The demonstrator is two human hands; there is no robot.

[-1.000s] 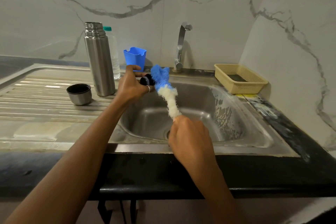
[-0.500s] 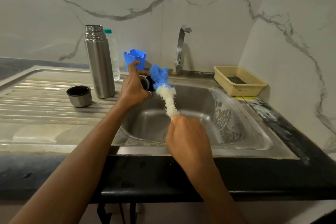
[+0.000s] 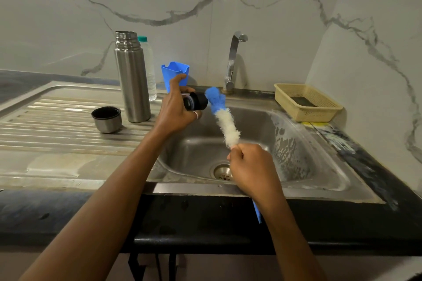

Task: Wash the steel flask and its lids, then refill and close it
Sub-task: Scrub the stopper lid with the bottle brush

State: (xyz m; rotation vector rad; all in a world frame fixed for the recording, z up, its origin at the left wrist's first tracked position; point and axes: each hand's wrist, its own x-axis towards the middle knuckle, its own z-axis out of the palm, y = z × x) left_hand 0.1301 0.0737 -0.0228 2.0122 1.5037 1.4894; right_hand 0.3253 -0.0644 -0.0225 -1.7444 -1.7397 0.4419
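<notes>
**A:** Head view, entry one. Surface and room?

**B:** A dark worktop [image 3: 57, 207] ran along the near edge and carried a steel sink unit. The ribbed drainboard [image 3: 45, 134] was at left and the basin [image 3: 319, 166] at right, with the drain [image 3: 222, 171] in its floor. A white veined marble wall [image 3: 68, 18] stood behind and at right, meeting in a corner. The tap [image 3: 233, 61] rose behind the basin. A yellow basket [image 3: 306, 102] sat at the basin's far right corner with something dark inside; could not tell what.

**A:** Task items, position and axis?

**B:** The steel flask [image 3: 133, 80] stood upright on the drainboard, long axis vertical, mouth open and up. A clear plastic bottle [image 3: 149, 70] stood just behind it, and a blue holder [image 3: 175, 73] to its right by the wall. The cup lid [image 3: 106, 119] sat near the flask's left, rim up. The black stopper [image 3: 196, 102] was held over the basin's left rim. It lay sideways, axis roughly horizontal, one end facing right.

**A:** Hands?

**B:** The left hand [image 3: 175, 114] had its fingers curled round the stopper. The right hand [image 3: 253, 169] had its fingers closed on the handle of a bottle brush [image 3: 226, 121]. The brush axis ran diagonally, up and left from that hand, and its blue tip touched the stopper's right end. The blue handle end showed below the right wrist.
</notes>
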